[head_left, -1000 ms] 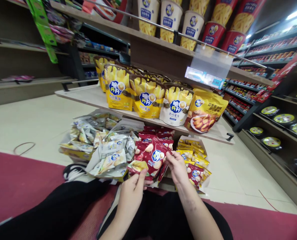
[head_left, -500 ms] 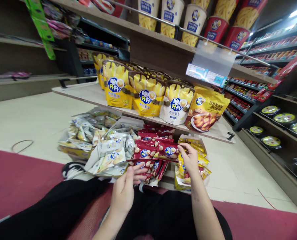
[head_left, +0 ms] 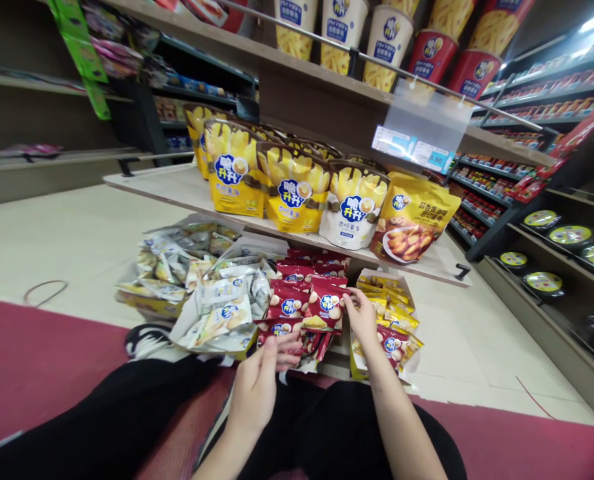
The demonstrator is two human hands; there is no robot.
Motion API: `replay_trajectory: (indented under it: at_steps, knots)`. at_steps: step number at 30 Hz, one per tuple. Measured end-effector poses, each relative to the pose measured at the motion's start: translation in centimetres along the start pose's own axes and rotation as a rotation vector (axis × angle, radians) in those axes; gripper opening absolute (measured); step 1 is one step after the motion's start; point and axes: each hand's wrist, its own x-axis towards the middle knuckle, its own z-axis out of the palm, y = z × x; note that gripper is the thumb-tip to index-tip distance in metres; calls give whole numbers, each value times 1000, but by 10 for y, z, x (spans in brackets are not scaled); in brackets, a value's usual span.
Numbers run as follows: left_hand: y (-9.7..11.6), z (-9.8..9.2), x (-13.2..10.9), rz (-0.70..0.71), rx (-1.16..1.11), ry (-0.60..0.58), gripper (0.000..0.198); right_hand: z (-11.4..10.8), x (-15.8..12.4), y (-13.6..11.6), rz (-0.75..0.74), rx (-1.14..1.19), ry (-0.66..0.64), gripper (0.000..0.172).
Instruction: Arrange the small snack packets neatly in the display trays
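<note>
Just shifted: dark-red, glossy film snack packet with blue logo (head_left: 325, 305), now face-out at the right side of a heap of matching dark-red film packets (head_left: 287, 307). By judgement, more a settling in among its like than a lifting away. At its right edge, bare right hand (head_left: 363, 317), fingertips touching; pinching or merely steadying, cannot tell. Low before the heap, bare left hand (head_left: 259, 380), open, fingers spread, nothing visibly held; just beside the frontmost red packets, contact unclear.

Against half a second back: packet a little further left and squarer to view, with more of its lower print showing. Right hand further left too, mostly off the yellow-fronted card box of yellow film packets (head_left: 359, 367). Hence plainer there: a stray dark-red film packet (head_left: 394, 345) on top of the yellow ones. Left hand slightly further right. Against a second back: no packet now between both hands.

Unchanged: silvery-white film packets (head_left: 227, 315) left of the heap; upright yellow and white stand-up pouches (head_left: 294, 190) on the pale shelf board (head_left: 171, 190) above.
</note>
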Motion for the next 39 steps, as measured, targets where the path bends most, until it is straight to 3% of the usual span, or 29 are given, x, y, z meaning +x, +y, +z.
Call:
replay_trajectory:
  at_steps: [6, 13, 18, 26, 29, 34, 36, 39]
  knots:
    - [4, 1, -1, 1, -11, 16, 72, 5, -5, 1, 58, -59, -58, 72]
    - [8, 1, -1, 12, 1, 22, 71, 15, -13, -2, 104, -111, -12, 61]
    - [7, 1, -3, 14, 1, 14, 72, 8, -17, -9, 88, -181, -46, 67]
    - [5, 2, -4, 3, 7, -1, 71, -33, -8, -14, 141, -143, -123, 80]
    - [4, 2, -4, -6, 10, -8, 71, -60, -1, -6, 162, -229, -164, 66]
    - [0, 0, -1, 13, 16, -23, 72, -134, 6, 20, 339, -639, -153, 25]
    - [-1, 1, -1, 14, 26, -16, 71, -154, 6, 32, 411, -728, -176, 26]
    - [1, 5, -3, 18, 45, 3, 70, -157, 9, 47, 487, -837, -250, 31]
